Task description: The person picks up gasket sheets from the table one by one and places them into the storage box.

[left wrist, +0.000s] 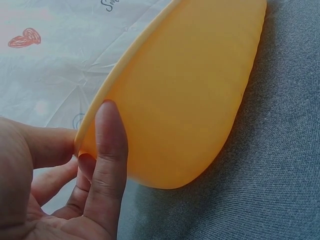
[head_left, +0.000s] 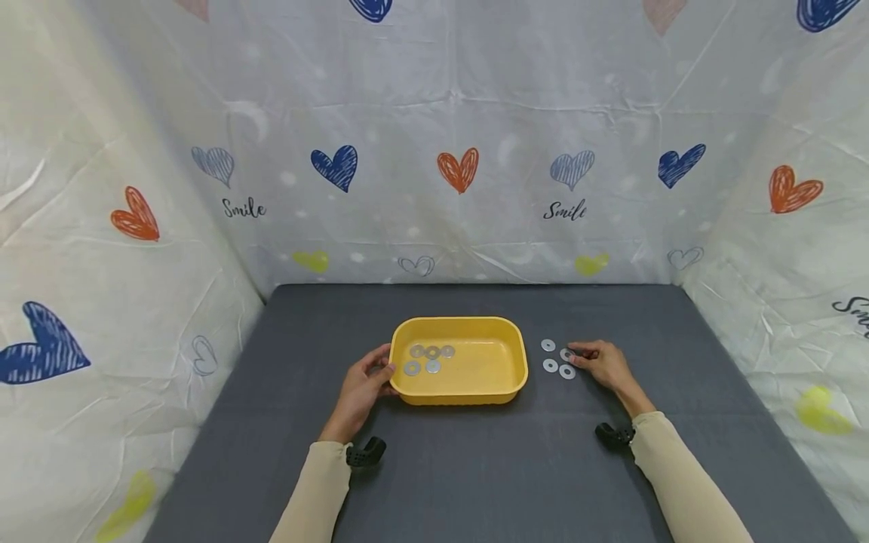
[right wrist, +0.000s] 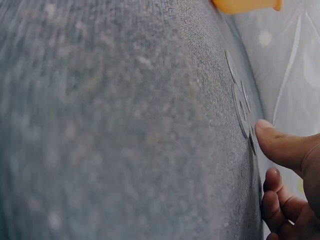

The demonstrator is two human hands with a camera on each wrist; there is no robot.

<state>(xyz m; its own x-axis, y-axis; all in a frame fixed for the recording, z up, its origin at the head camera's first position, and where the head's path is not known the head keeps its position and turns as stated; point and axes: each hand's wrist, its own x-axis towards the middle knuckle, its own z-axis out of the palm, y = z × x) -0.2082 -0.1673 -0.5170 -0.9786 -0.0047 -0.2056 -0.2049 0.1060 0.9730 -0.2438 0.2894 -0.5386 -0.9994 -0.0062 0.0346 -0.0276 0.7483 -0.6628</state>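
Note:
A shallow yellow plastic tray (head_left: 483, 363) stands on the grey cloth with several flat metal washers (head_left: 432, 366) lying in its left half. My left hand (head_left: 363, 386) grips the tray's left end, the rim pinched between thumb and fingers, as the left wrist view shows up close. To the right of the tray lies a small group of washers (head_left: 551, 366). At that group's right side my right hand (head_left: 604, 366) has its thumb and index fingertips at the edges of one washer (head_left: 566, 354). The right wrist view shows the thumb (right wrist: 280, 147) close against the washers.
Dark grey cloth (head_left: 448, 475) covers the table. White curtains (head_left: 400, 211) printed with hearts rise along the back and both sides. A black wrist-worn device (head_left: 366, 452) sits at the left cuff, and another (head_left: 614, 435) at the right.

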